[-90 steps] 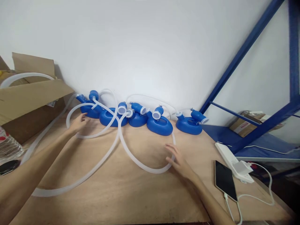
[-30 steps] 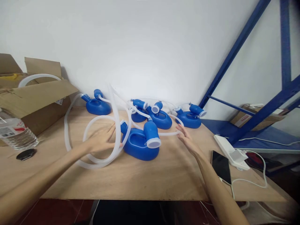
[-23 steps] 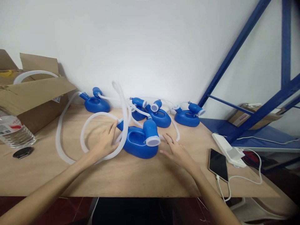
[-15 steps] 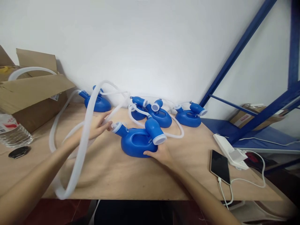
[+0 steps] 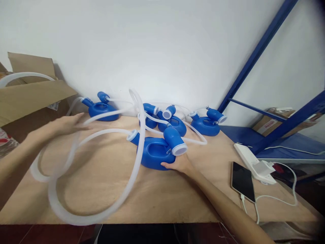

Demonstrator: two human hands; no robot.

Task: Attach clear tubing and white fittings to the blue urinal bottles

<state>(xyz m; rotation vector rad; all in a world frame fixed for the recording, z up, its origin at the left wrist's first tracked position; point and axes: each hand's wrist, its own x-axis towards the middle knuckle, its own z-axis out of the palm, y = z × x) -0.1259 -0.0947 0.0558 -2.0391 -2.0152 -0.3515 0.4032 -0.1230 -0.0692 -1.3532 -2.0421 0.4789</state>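
A blue plastic urinal bottle (image 5: pixel 152 152) with a looped handle lies on the wooden table in front of me. My right hand (image 5: pixel 179 164) grips its lower right side, thumb in front and the other fingers hidden behind. A white-rimmed blue cup (image 5: pixel 175 140) sits on its right, and a white cap (image 5: pixel 133 135) on its left neck. From that cap a translucent hose (image 5: pixel 132 176) runs left and loops across the table to its front edge. My left hand (image 5: pixel 64 125), somewhat blurred, is over the table at left, fingers outstretched beside the hose and holding nothing I can see.
Similar blue bottles stand along the wall: one at left (image 5: pixel 103 112), two behind mine, one at right (image 5: pixel 205 126). An open cardboard box (image 5: pixel 33 98) occupies the left side. A phone (image 5: pixel 243 181) on a cable and a power strip (image 5: pixel 247 156) lie at right, by a blue rack.
My left hand has left the bottle's capped neck and moved left. The hose has swung round, its tall loop now in front of the bottle. My right hand keeps its grip.
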